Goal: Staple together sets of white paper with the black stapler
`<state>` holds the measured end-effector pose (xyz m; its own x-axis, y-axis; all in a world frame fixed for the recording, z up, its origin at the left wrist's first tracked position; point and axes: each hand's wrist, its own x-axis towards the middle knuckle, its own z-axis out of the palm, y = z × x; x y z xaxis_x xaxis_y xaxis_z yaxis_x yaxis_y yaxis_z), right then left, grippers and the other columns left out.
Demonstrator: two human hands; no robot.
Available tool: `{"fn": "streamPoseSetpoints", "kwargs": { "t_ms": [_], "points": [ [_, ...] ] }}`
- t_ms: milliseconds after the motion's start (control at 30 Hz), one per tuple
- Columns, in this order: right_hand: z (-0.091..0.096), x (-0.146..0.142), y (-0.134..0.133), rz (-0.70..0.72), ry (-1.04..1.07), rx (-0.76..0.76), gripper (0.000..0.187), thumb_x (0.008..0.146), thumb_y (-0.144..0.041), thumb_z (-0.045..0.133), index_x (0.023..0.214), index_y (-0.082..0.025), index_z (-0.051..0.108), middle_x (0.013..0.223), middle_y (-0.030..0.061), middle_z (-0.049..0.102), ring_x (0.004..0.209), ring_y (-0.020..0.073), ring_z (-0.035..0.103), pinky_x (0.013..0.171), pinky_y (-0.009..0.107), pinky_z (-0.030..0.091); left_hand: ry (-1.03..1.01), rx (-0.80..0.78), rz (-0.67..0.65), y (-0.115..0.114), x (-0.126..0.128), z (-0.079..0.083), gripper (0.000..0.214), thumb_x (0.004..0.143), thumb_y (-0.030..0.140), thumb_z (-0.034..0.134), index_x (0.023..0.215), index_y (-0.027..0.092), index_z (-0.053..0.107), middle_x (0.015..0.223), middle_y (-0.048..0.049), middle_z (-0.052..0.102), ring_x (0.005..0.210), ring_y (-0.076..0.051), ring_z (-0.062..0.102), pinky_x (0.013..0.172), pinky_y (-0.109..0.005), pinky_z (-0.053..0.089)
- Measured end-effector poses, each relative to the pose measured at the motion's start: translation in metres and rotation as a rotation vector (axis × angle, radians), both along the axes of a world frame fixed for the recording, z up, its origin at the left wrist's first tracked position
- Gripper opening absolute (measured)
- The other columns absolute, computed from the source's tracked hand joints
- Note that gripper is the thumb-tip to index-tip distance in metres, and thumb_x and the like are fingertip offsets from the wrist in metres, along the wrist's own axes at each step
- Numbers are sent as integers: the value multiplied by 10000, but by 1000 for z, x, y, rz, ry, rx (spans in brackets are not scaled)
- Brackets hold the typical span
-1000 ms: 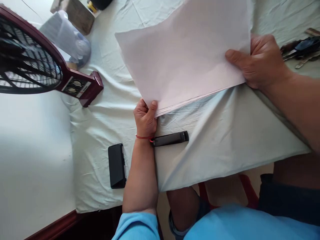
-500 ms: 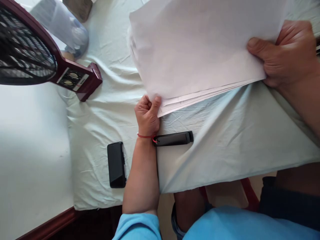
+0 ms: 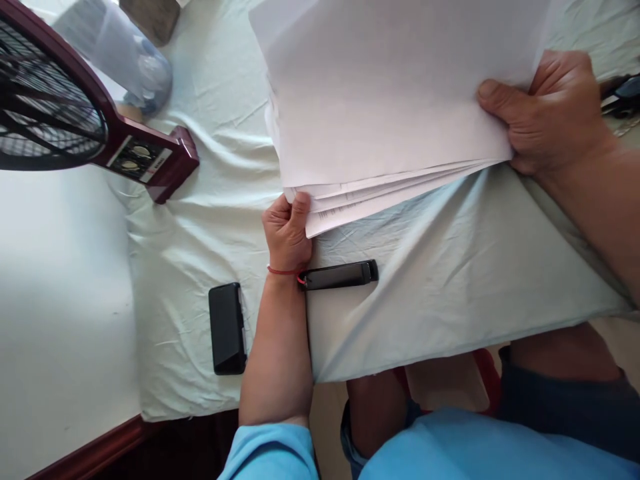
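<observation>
A stack of white paper sheets (image 3: 395,100) is held between my two hands over the cloth-covered table. My left hand (image 3: 289,227) pinches the lower left corner, thumb on top and fingers curled. On the right edge, my right hand (image 3: 555,113) grips the stack with its thumb pressed on the top sheet and its fingers hidden underneath. The top sheet looks blank; lower edges are fanned out, and some print shows on a lower sheet. Just below the stack, a black stapler-like object (image 3: 340,275) lies beside my left wrist, close to a red string bracelet (image 3: 283,270).
A phone (image 3: 227,328) lies left of my left forearm. Farther left are a dark red electric racket (image 3: 145,157), a translucent plastic container (image 3: 117,53) and a brown block (image 3: 153,17). Dark items (image 3: 625,97) sit beyond my right wrist. The green cloth (image 3: 440,287) has folds.
The top sheet's lower left corner has shifted up off my left thumb, and the lower sheets are fanned wider. Both hands still hold the stack. The whole view has slid slightly.
</observation>
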<state>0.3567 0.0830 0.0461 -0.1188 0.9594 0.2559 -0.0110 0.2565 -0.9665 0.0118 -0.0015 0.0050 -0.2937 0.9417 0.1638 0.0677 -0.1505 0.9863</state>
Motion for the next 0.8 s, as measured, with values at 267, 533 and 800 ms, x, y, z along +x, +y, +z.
{"fn": "streamPoseSetpoints", "kwargs": {
  "t_ms": [267,533,800],
  "points": [
    [-5,2,3,6,47,7,196,874,-340,705,1066,-302,718,1179,-54,683,1053,125,695,939,219,541,-11,1,-113,-1,-2,4,577,723,696,1062,1017,260,824,1065,-77,837,1176,-343,828,1046,-474,676],
    [-4,2,1,16,53,29,229,866,-376,724,1081,-295,717,1209,-24,672,1071,144,689,940,230,541,-24,34,-14,1,2,-1,477,751,644,1067,912,258,838,934,-12,836,852,-177,762,841,-320,647],
    [-5,2,3,-15,42,-17,221,835,-402,737,1038,-319,718,1246,-37,658,1118,164,681,948,228,547,5,6,62,0,3,-1,585,912,763,894,747,247,673,781,-13,715,840,-209,748,791,-340,635]
  ]
}}
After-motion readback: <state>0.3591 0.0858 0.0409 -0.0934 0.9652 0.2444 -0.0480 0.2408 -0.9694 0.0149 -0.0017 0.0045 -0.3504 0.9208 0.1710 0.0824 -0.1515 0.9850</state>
